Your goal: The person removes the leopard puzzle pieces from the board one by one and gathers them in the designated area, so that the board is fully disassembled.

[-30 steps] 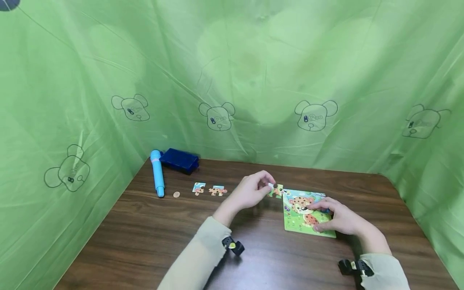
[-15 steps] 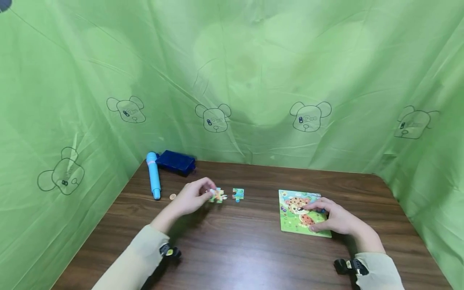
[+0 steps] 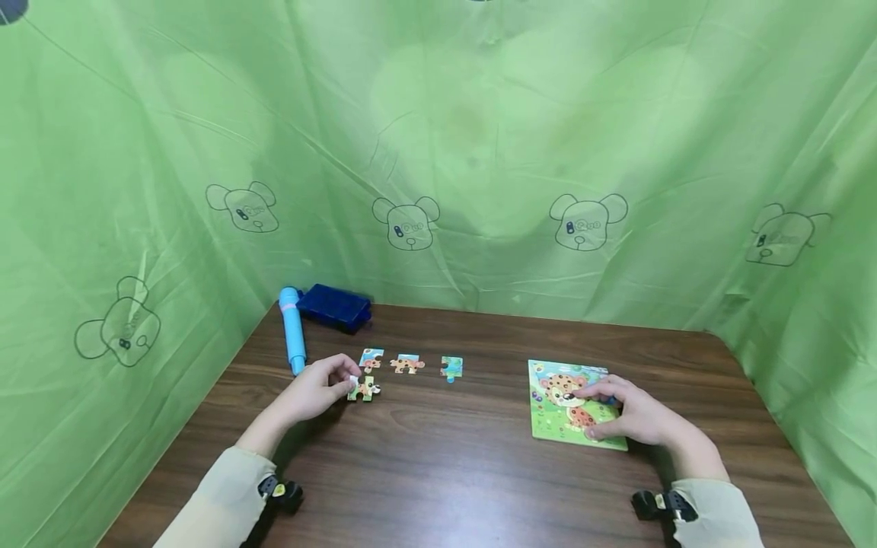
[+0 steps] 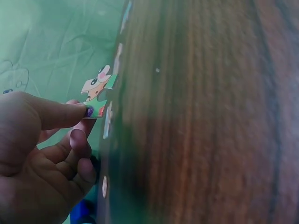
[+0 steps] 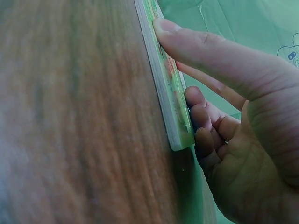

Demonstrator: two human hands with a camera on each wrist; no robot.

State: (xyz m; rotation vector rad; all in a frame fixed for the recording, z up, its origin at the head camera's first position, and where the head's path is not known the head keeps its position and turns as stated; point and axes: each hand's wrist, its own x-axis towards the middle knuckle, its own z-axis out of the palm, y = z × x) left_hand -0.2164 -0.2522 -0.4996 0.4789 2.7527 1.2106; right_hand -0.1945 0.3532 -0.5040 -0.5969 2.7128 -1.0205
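Note:
My left hand (image 3: 317, 391) pinches a jigsaw piece (image 3: 366, 389) between thumb and index finger, low over the table's left part. In the left wrist view this jigsaw piece (image 4: 97, 93) shows a green ground and an animal's eye. Just behind it lie a jigsaw piece with a blue top (image 3: 371, 359), a spotted orange one (image 3: 407, 364) and a blue-green one (image 3: 451, 367), all apart. My right hand (image 3: 633, 411) rests on a square leopard picture board (image 3: 562, 415), thumb and index fingertips on its top face. Its right edge is partly covered by the hand.
A light blue microphone-shaped toy (image 3: 292, 331) lies at the table's back left, beside a dark blue box (image 3: 336, 307). A small pale disc (image 4: 104, 187) lies on the table near my left hand. Green cloth (image 3: 479, 152) hangs behind the table (image 3: 438, 479) and along its sides.
My left hand has moved left from beside the picture board, carrying the pinched jigsaw piece past the blue-green one to the front of the leftmost one. The right hand has stayed on the board.

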